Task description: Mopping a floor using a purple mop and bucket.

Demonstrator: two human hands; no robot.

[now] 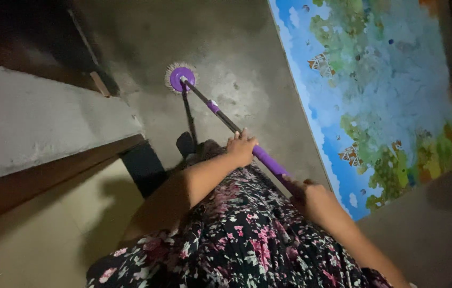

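left hand (241, 148): closed around the spin mop handle (220, 113), upper part | right hand (307, 193): closed around the purple grip end, lower | mop head (182, 78): round, purple, flat on the grey concrete floor (236, 48) | near: colourful map-pattern mat (380, 90) to the right, apart from the mop | floral dress (242, 234) below

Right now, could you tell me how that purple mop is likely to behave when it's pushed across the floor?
The mop has a thin straight pole, so it probably stays stiff and fairly light. Its round fringed head lies flat on the concrete floor and likely drags softly. The left hand and right hand should steady it.
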